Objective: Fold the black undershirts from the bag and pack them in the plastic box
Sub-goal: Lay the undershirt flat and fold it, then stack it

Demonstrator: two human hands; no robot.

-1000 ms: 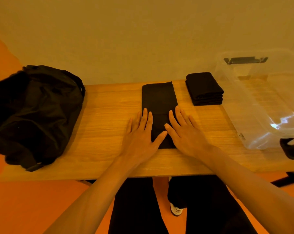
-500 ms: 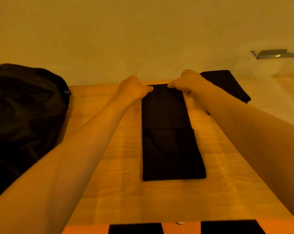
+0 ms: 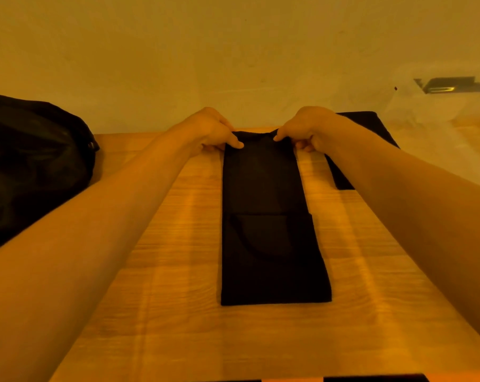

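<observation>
Single head view: looks forward and down, close over wooden table (image 3: pixel 178 312), facing wall (image 3: pixel 233 51).

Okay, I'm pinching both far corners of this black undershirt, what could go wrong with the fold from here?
One: the left hand and right hand hold only the far corners of the undershirt, so an uneven pull may skew the fold or open its layers. Two: the right forearm crosses in front of the folded stack and might nudge it.

Black undershirt (image 3: pixel 269 216), black bag (image 3: pixel 32 164), black folded stack (image 3: pixel 371 128); table (image 3: pixel 178 312) light wood grain w/ streaks; clear box (image 3: pixel 439 128).
</observation>
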